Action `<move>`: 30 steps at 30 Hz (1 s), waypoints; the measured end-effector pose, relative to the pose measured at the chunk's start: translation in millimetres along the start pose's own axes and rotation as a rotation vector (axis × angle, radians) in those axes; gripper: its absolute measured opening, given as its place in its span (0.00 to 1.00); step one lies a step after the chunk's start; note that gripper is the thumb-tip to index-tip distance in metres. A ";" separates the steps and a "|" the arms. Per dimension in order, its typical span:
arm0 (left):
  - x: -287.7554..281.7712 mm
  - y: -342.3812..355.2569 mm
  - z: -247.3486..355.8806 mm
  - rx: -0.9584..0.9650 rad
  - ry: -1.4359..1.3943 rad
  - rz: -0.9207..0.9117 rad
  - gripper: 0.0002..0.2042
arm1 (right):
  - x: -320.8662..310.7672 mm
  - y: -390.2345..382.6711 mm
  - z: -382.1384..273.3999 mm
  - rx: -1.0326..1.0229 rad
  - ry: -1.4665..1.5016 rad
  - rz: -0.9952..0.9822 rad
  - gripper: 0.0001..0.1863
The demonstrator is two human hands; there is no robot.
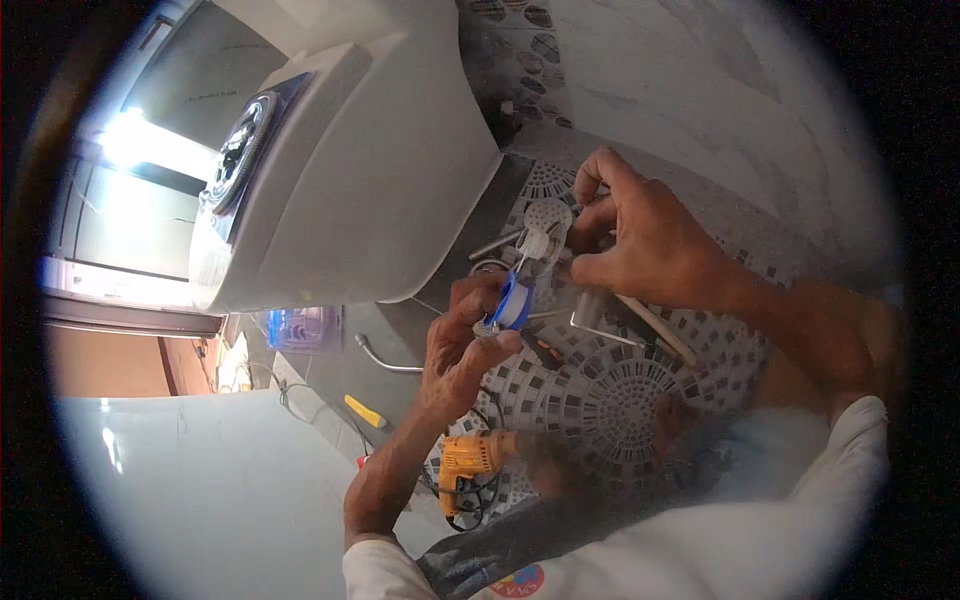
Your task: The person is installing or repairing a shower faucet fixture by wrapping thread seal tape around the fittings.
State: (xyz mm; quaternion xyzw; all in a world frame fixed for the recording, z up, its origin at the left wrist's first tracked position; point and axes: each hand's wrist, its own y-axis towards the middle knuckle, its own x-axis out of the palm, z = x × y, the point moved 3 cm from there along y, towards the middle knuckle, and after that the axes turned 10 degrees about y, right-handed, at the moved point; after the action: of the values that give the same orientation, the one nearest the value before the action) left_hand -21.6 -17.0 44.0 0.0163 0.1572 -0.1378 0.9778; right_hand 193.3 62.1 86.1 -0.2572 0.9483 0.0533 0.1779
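A blue spool of white thread seal tape (514, 304) is pinched between the thumb and fingers of my left hand (463, 345). From the spool a short strip of tape runs up to a small fitting wrapped in white (536, 243). My right hand (650, 245) is closed with bent fingers at the fitting's right side and seems to grip its end, which the fingers partly hide. Behind the fitting is a pale round piece dotted with small holes (548, 215); whether it is joined to the fitting I cannot make out.
Below my left hand a yellow power drill (468, 462) lies on the mosaic floor with its cord. Around are a yellow-handled tool (365, 411), a curved metal pipe (385, 362), a clear blue plastic pack (303, 328) and a wooden-looking handle (660, 330). A large white basin-like fixture (370, 170) stands left.
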 end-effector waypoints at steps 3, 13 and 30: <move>-0.4 -2.1 -6.2 -0.075 -0.055 0.012 0.21 | 1.8 0.3 4.4 -0.013 0.015 0.011 0.28; -1.7 18.8 -25.3 -0.111 -0.089 0.096 0.34 | 19.5 -14.5 -8.4 -0.012 0.129 -0.153 0.29; 13.4 28.0 16.5 0.104 -0.018 0.105 0.21 | 39.4 -9.3 17.8 -0.009 -0.054 -0.150 0.27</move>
State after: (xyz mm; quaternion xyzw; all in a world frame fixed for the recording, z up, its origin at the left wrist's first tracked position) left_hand 3.4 5.1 55.1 0.0741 0.1398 -0.0945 0.9829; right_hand 171.9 39.1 55.0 -0.3269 0.9210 0.0509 0.2058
